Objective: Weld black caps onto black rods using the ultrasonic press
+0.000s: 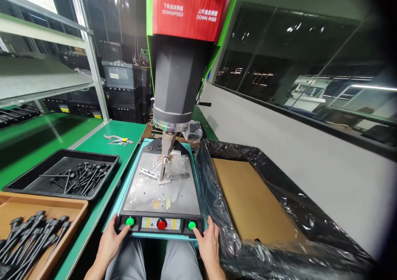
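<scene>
My left hand [111, 239] is at the left front corner of the machine base, thumb stretched to the left green button [130, 221]. At the right front corner, my right hand [208, 240] has its thumb at the right green button [192, 225]. Both hands are open, thumbs apart from the fingers, and hold nothing; some fingers are hidden beside the base. Between the buttons sits a red button [161, 224]. Over the metal plate [145, 199], the press's metal horn [168, 142] points down at a small fixture [164, 177]; whatever part is in it cannot be made out.
On the green table at left are a black tray [40, 185] and an orange-brown tray [62, 201], both with black stemmed parts. Pliers [118, 139] lie farther back. At right stands a box lined with black plastic [214, 197], cardboard [251, 201] inside. The red-fronted press head [189, 11] hangs above.
</scene>
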A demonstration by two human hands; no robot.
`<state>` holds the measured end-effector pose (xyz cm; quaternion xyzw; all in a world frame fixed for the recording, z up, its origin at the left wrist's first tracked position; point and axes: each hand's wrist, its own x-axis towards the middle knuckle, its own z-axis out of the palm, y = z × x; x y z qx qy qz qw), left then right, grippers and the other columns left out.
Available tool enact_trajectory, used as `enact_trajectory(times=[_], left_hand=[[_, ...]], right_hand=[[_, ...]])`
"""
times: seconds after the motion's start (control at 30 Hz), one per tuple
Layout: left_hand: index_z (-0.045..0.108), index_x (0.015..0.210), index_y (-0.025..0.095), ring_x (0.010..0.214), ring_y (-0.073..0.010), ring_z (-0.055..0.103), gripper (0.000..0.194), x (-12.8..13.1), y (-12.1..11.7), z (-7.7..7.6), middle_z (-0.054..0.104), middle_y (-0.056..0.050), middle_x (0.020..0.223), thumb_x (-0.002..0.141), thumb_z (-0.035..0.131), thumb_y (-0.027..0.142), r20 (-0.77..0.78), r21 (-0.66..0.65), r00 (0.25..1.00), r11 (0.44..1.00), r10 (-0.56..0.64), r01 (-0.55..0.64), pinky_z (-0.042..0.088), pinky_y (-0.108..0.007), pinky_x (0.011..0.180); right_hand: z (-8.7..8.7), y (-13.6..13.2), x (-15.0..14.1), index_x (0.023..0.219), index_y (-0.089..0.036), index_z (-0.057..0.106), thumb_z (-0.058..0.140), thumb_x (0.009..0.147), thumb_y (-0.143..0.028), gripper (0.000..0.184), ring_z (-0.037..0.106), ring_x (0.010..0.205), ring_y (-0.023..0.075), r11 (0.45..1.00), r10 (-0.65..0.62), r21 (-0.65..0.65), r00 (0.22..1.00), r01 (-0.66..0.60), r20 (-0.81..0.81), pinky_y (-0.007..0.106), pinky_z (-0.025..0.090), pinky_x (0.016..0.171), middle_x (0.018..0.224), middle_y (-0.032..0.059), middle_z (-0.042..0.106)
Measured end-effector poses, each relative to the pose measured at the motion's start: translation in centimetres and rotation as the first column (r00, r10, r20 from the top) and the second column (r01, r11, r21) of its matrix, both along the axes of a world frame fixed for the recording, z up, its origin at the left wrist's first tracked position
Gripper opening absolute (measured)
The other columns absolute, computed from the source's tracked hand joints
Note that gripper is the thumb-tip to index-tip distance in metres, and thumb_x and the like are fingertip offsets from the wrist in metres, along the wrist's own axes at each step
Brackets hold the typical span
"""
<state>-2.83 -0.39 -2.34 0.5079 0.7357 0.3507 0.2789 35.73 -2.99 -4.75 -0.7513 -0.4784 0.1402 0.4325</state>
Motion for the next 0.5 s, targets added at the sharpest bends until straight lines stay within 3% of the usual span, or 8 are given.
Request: enact_trajectory(times=[0.07,0.17,0.33,0.5], left_hand=[[0.052,0.121,0.014,0.119,-0.0364,0.053,0.074,0.1,0.1,-0.4,0.058,-0.017,0.127,0.066,0.061,0.063,0.021,-0.055,1.000,0.998,-0.014,0.015,0.040,-0.044,0.102],[0.054,0.117,0.014,0.114,-0.0364,0.057,0.072,0.1,0.7,0.3,0.061,-0.018,0.122,0.065,0.062,0.063,0.001,-0.081,1.000,0.997,-0.018,0.018,0.042,-0.044,0.098],[0.057,0.107,0.017,0.104,-0.0371,0.062,0.063,0.2,1.2,1.9,0.067,-0.014,0.110,0.062,0.065,0.060,0.005,-0.091,1.000,0.995,-0.028,0.028,0.047,-0.045,0.089],[0.058,0.103,0.019,0.103,-0.0376,0.063,0.061,0.1,0.9,2.3,0.069,-0.011,0.106,0.057,0.069,0.057,0.080,-0.035,0.995,0.997,-0.064,0.067,0.049,-0.045,0.088]], right_hand=[[-1.0,-0.3,0.1,0.125,-0.019,0.051,0.057,0.074,-0.054,0.062,0.065,0.082,0.0306,0.998,0.040,-0.057,0.999,-0.039,0.017,0.042,0.052,0.076,0.120,0.0159,0.055],[-1.8,0.0,0.1,0.119,-0.019,0.055,0.056,0.074,-0.052,0.056,0.062,0.100,0.0348,0.994,0.074,-0.080,0.997,-0.070,0.038,0.043,0.050,0.082,0.116,0.0154,0.059],[-1.5,0.7,0.3,0.118,-0.015,0.056,0.056,0.073,-0.051,0.058,0.057,0.111,0.0377,0.988,0.043,-0.148,0.997,-0.034,0.058,0.045,0.048,0.090,0.119,0.0187,0.058],[-1.0,0.8,0.8,0.121,-0.015,0.056,0.058,0.069,-0.045,0.060,0.055,0.117,0.0337,0.982,0.122,-0.147,0.992,-0.120,0.006,0.040,0.046,0.096,0.122,0.0176,0.058]])
